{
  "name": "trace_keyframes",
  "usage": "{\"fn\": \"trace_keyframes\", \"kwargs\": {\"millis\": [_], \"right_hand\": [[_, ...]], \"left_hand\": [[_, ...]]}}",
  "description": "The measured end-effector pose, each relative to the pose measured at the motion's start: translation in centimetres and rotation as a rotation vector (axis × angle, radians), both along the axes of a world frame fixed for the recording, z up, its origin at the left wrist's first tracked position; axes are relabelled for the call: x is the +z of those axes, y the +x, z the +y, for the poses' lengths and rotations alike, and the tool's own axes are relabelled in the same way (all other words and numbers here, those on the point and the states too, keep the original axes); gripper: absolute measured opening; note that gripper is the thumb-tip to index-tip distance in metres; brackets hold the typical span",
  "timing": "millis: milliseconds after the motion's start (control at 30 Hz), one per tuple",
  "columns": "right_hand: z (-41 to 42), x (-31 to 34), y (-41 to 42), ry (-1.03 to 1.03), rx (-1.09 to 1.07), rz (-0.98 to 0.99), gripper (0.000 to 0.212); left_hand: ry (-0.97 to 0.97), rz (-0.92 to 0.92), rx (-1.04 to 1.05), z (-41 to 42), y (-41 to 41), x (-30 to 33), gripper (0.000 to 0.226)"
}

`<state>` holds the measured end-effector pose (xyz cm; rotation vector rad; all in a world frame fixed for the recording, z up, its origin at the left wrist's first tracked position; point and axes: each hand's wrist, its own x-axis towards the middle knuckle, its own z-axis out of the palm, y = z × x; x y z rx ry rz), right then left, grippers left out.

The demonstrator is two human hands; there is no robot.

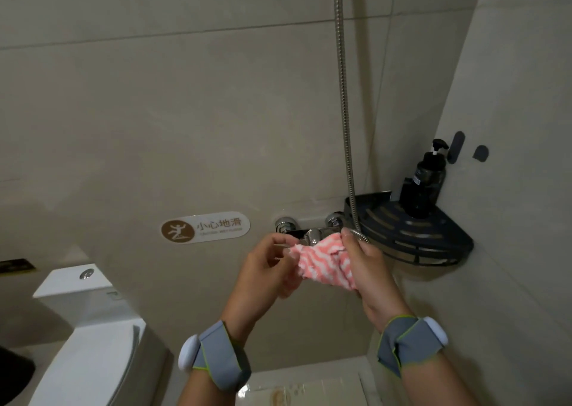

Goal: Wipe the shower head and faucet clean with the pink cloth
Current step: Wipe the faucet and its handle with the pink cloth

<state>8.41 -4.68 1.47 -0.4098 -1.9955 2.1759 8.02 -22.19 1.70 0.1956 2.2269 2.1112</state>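
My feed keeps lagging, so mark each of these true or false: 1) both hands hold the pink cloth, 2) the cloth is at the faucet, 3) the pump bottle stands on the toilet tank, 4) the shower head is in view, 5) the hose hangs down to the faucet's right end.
1) Both hands hold the cloth. True: the left hand pinches one edge of the cloth, and the right hand grips the other.
2) The cloth is at the faucet. True: it sits against the faucet.
3) The bottle stands on the toilet tank. False: the bottle stands on the corner shelf.
4) The shower head is in view. False: only the hose shows, running out of the top.
5) The hose hangs to the faucet's right end. True.
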Motion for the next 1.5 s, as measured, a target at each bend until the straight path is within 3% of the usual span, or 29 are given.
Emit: {"fn": "trace_keyframes", "kwargs": {"millis": [200, 300, 433, 533, 633, 733, 867, 1033, 1367, 1500], "right_hand": [[0.6, -1.1, -0.3, 0.003, -0.040, -0.040, 0.045], [1.3, -1.7, -0.3, -0.109, -0.104, -0.109, 0.041], [2.4, -2.4, -0.6, -0.063, -0.145, -0.148, 0.040], [2.5, -1.8, 0.6, 0.041, -0.023, -0.072, 0.033], [2.8, -1.0, 1.9, 0.077, 0.290, 0.040, 0.042], [3.6, -1.3, 2.4, 0.052, 0.448, 0.028, 0.029], [5.2, -1.3, 1.7, 0.144, 0.300, 0.073, 0.006], [9.2, -0.3, 0.8, 0.310, 0.173, 0.007, 0.022], [15.8, -1.4, -1.8, 0.436, -0.177, -0.120, 0.024], [16.9, -1.2, -2.8, 0.689, -0.327, -0.196, 0.021]], "left_hand": [[-0.082, 0.152, 0.093, -0.9, -0.5, -1.0, 0.017], [-0.056, 0.248, 0.075, -1.2, -0.7, -0.7, 0.033], [-0.077, 0.307, -0.008, -0.8, -0.6, 0.0, 0.044], [-0.138, 0.309, -0.057, 0.8, -0.8, 0.7, 0.035], [-0.176, 0.307, -0.073, 2.9, -1.5, 1.5, 0.024], [-0.256, 0.371, -0.135, 5.3, -2.7, 2.0, 0.023], [-0.341, 0.415, -0.203, 6.7, -4.9, 1.9, 0.022], [-0.482, 0.442, -0.364, 10.4, -7.9, 2.4, 0.024], [-0.935, 0.677, -0.645, 20.0, -13.4, 4.7, 0.030], [-1.062, 0.733, -0.662, 23.7, -15.4, 4.0, 0.029]]}}
